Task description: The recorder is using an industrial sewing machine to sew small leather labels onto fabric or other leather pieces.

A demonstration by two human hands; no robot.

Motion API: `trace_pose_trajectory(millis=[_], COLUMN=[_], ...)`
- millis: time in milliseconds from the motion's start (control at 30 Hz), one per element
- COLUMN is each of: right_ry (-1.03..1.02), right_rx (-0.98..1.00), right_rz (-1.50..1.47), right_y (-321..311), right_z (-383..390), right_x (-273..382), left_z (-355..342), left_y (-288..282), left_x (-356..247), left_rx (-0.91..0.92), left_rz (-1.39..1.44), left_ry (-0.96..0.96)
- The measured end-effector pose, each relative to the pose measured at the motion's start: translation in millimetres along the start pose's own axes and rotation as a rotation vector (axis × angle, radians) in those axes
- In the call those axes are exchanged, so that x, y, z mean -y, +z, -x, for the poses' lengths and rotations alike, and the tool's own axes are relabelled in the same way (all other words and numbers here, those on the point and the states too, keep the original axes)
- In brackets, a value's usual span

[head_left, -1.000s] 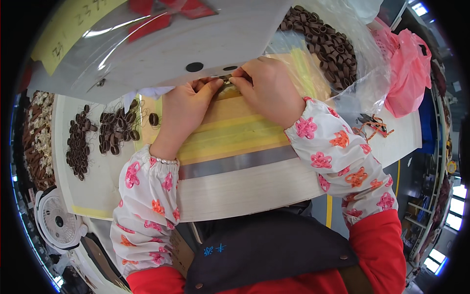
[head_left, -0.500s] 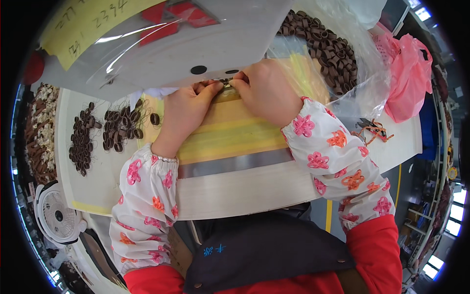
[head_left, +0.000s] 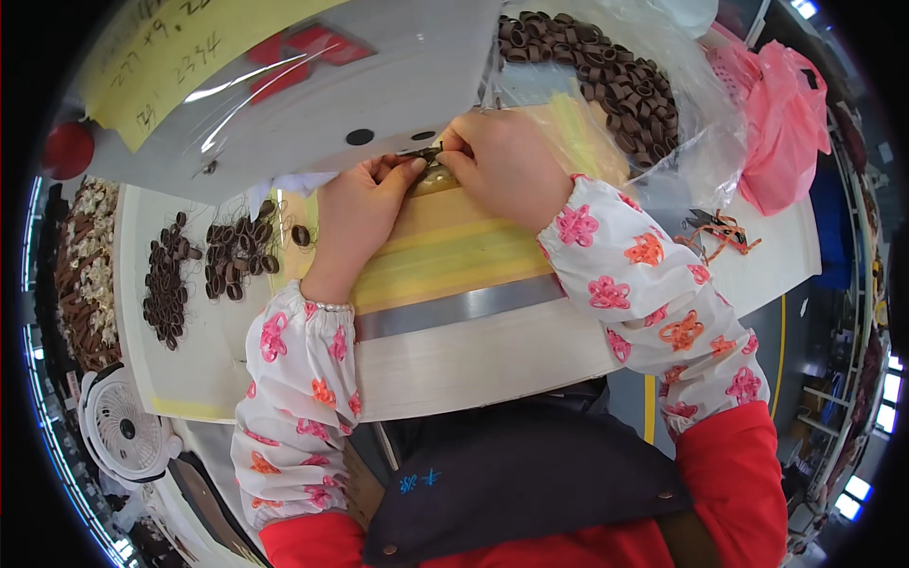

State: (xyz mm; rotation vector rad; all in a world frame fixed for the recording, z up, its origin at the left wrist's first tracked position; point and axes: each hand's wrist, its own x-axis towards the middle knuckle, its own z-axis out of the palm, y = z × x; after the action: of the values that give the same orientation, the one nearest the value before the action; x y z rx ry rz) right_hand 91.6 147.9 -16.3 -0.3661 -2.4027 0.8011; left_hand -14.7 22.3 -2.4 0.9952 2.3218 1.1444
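My left hand and my right hand meet at the lower edge of a large pale grey machine head, which looks like a sewing machine's. Thumb and fingers are pinched on both hands. Between them is a small dark brown piece, probably a loop like those lying around; the machine and my fingers partly hide it. Beneath my hands the work surface is covered with yellowish tape. Small brown loops with loose threads lie in two clusters left of my left hand, and one single loop sits nearer to it.
At the back right, a clear plastic bag holds many brown loops. Beside it hangs a pink plastic bag. Small snips with orange cord lie on the right of the table. A white fan stands at lower left.
The whole view has shifted slightly, so the machine appears further left. Both hands stay pinched at the same spot; the dark piece between them shows a little more now.
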Motion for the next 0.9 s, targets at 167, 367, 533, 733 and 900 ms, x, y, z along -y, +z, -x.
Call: trace_pose_trajectory(millis=[167,367,533,733,900], right_ry=[-0.035,-0.167,-0.433,-0.347,-0.376], right_rx=[0.107,0.242,0.033,0.065,0.098], right_rz=[-0.041,-1.230,-1.042,-0.820,-0.720], right_y=[-14,-83,-115,-141,-143], right_z=[2,44,82,112,95], right_x=[5,111,141,146,145], left_z=[2,50,64,57,44], left_y=[5,-19,-79,-61,-23], left_x=[5,12,64,17,9], left_rx=[-0.112,-0.150,-0.206,-0.255,-0.104], left_rz=[0.000,-0.239,-0.323,-0.424,-0.449], left_ry=[0.327,0.534,0.234,0.471,0.531])
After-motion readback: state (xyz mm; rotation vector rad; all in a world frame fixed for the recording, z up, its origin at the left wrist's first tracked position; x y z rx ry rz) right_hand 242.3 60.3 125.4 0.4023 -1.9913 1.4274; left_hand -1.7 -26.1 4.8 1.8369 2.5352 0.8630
